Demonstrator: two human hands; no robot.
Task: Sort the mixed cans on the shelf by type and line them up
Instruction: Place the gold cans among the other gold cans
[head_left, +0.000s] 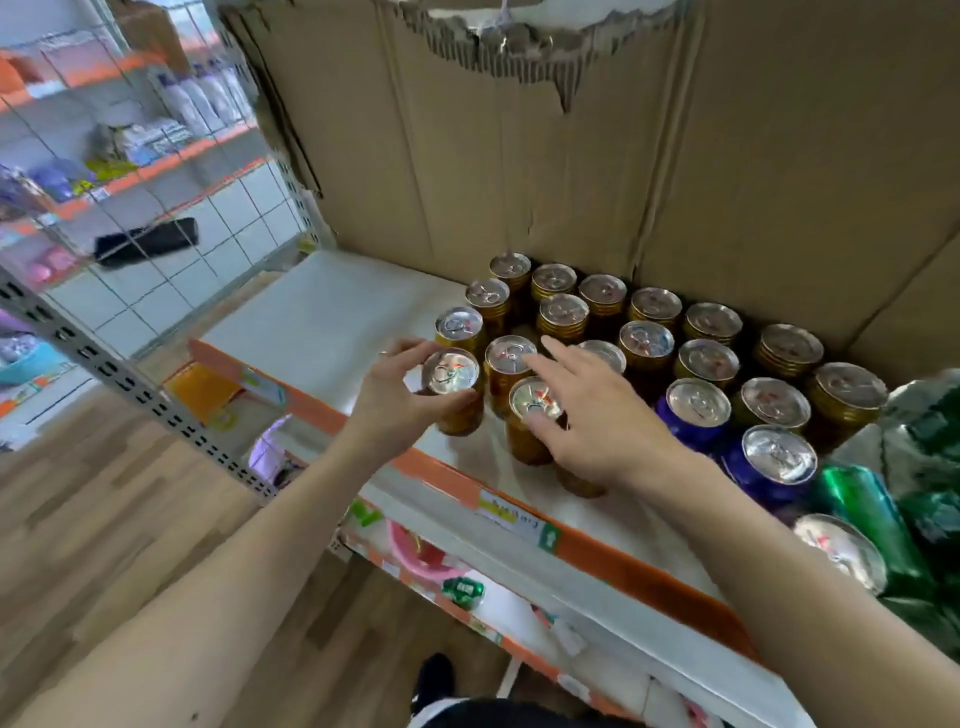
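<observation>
Several gold cans (647, 340) stand in rows on the white shelf (332, 312), in front of a cardboard sheet. My left hand (400, 389) grips the top of the frontmost left gold can (451, 371) between thumb and fingers. My right hand (602, 415) is spread with straight fingers, its thumb resting on the lid of another gold can (535, 400); a further can under its palm is mostly hidden. Two purple cans (698, 410) stand to the right, and green cans (862, 509) lie at the far right.
The shelf's orange front edge (613, 551) carries a price label (509, 512). The cardboard backing (571, 156) rises behind the cans. A grey perforated shelf post (130, 384) slants at left. Lower shelves with goods (441, 566) and a wooden floor lie below.
</observation>
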